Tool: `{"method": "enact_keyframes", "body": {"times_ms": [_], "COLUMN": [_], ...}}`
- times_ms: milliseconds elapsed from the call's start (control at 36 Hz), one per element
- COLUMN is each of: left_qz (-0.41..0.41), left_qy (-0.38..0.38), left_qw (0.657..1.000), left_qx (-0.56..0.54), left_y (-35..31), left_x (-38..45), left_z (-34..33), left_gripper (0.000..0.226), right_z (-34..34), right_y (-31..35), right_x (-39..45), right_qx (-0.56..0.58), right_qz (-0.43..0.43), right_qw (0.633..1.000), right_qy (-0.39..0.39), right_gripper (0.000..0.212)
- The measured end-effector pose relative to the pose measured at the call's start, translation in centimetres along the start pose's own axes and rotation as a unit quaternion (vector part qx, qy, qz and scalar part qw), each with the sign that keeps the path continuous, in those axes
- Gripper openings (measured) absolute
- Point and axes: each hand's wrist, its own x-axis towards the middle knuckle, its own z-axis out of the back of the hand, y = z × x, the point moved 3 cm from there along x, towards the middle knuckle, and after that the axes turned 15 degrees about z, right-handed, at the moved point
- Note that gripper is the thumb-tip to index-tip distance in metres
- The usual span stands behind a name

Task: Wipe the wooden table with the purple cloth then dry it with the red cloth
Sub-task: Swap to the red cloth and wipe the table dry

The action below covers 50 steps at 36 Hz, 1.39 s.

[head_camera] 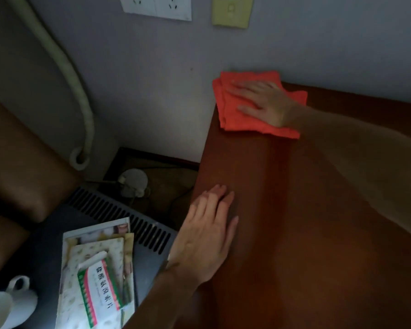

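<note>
The red cloth (237, 117), folded, lies on the far left corner of the wooden table (294, 210), up against the wall. My right hand (263, 103) presses flat on top of it, fingers spread and pointing left. My left hand (207, 236) rests palm down on the table's left edge, nearer to me, with nothing in it. The purple cloth is not in view.
A grey vented appliance (119, 217) stands left of the table, carrying a stack of booklets with a medicine box (97, 276) and a white cup (7, 302). A brown cushioned seat (17, 167) is at the far left. A hose (76, 96) hangs down the wall below sockets (157, 5).
</note>
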Motion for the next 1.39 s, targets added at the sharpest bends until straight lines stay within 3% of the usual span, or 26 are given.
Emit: {"method": "enact_keyframes", "body": {"times_ms": [194,333,417,639,778,889,1111,1222,1389], "left_qz": [-0.008,-0.021,-0.024,-0.021,-0.061,-0.11,-0.073,-0.064,-0.076], "left_qy": [0.018,0.001,-0.006,-0.054,-0.021,0.011,0.044,0.045,0.06], "left_qw": [1.0,1.0,1.0,0.991,0.996,0.994,0.996,0.997,0.994], "left_qx": [0.016,0.011,-0.006,-0.12,-0.061,-0.008,-0.01,0.025,0.059], "left_y": [-0.3,-0.2,-0.2,-0.5,-0.2,-0.7,-2.3,-2.5,-2.8], "left_x": [-0.1,-0.3,-0.3,-1.2,-2.6,-3.5,-3.0,-3.2,-3.2], "left_z": [0.2,0.4,0.6,2.3,2.3,1.9,1.1,-0.1,-0.1], "left_gripper": [0.051,0.049,0.048,0.036,0.04,0.043,0.052,0.056,0.055], "right_z": [0.3,-0.8,-1.1,-3.0,-4.8,-4.8,-3.9,-3.2,-1.2], "right_y": [-1.6,-0.2,2.7,18.8,30.9,34.6,28.2,20.4,7.8], "right_x": [-0.4,-2.3,-5.3,-16.9,-24.7,-28.6,-28.5,-26.4,-20.1], "right_qx": [0.003,-0.002,0.0,0.005,0.005,0.017,0.045,0.039,0.018], "right_qz": [-0.105,-0.253,-0.318,-0.307,-0.229,-0.167,-0.055,-0.042,-0.001], "right_qw": [0.993,0.963,0.941,0.945,0.967,0.983,0.997,0.998,0.999], "right_qy": [-0.046,-0.095,-0.111,-0.111,-0.116,-0.076,-0.032,-0.033,0.032], "right_gripper": [0.08,0.06,0.063,0.078,0.07,0.069,0.061,0.059,0.06]}}
